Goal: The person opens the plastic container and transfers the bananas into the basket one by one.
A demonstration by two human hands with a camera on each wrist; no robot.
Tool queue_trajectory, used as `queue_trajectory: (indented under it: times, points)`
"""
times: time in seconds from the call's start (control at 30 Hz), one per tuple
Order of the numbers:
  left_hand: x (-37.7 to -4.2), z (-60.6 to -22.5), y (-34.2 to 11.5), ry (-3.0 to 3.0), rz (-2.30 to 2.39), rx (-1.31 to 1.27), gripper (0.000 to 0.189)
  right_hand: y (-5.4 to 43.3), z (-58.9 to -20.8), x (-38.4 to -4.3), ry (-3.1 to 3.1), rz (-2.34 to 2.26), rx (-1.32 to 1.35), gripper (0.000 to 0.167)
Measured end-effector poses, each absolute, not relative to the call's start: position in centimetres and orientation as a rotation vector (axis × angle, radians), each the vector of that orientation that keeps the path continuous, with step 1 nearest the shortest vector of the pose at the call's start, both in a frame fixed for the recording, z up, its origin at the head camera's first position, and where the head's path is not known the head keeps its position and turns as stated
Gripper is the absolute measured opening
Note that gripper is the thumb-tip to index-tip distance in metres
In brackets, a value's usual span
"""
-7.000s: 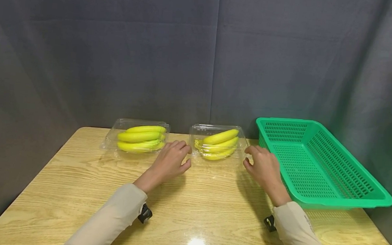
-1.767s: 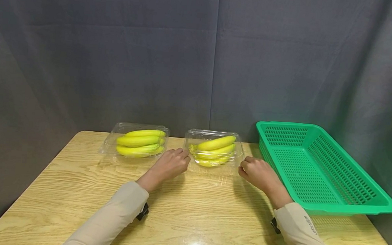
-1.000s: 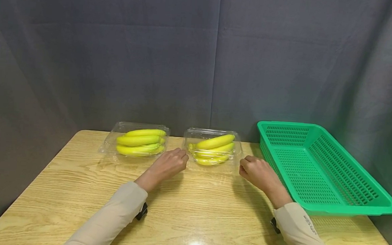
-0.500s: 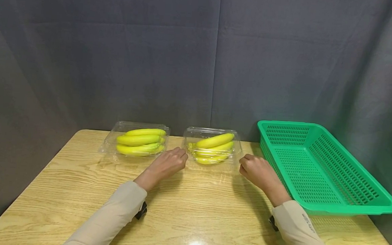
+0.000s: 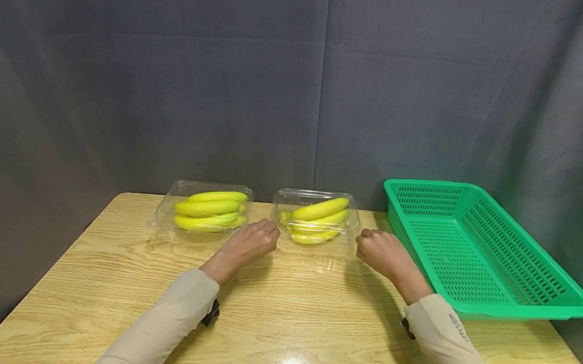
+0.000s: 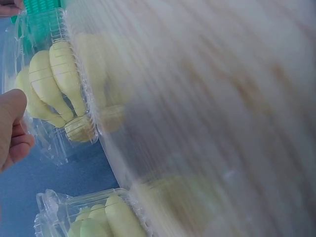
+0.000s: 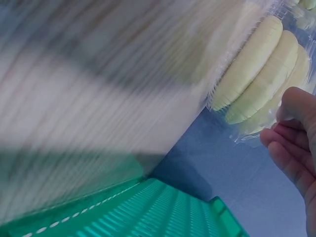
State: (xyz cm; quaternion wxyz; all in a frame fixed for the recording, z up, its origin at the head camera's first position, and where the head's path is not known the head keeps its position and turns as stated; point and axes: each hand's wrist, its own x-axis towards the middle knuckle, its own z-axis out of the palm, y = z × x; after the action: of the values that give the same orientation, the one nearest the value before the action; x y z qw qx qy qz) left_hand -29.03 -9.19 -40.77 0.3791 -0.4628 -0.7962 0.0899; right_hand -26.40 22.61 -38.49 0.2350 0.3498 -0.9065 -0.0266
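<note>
In the head view, a clear plastic clamshell container (image 5: 316,194) holding yellow bananas (image 5: 320,209) sits at the table's back edge, between both hands. My left hand (image 5: 250,241) pinches its left front corner, fingers curled. At the opposite front corner, my right hand (image 5: 384,256) has its thumb and fingers closed on the clear edge; the right wrist view shows the thumb (image 7: 297,101) against this plastic. Transparent plastic makes the exact grip hard to see. Left of my left hand stands a second clamshell container (image 5: 183,189) with several greener bananas (image 5: 210,207).
A green perforated basket (image 5: 467,259) stands on the right of the wooden table (image 5: 293,310), close to my right forearm. A grey curtain (image 5: 227,89) hangs right behind the table's back edge.
Seven seconds ago both hands had parted fingers beside the right container; since then they have closed on its corners. That container has shifted slightly left. In the last second almost nothing has moved.
</note>
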Motion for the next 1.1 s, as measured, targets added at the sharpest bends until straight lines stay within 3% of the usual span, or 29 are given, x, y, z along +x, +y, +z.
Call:
queue_trajectory:
  times: [0.37,1.1]
  points:
    - [-28.9,-40.6,-9.3,-2.018,0.237,-1.193,0.015,22.5,-38.0,-26.9,-2.439,-0.151,1.030,0.042]
    - [-28.7,-40.2,-9.3,-2.094,0.133,-1.222,0.016,22.5,-38.7,-27.5,-2.331,-0.168,1.022,0.038]
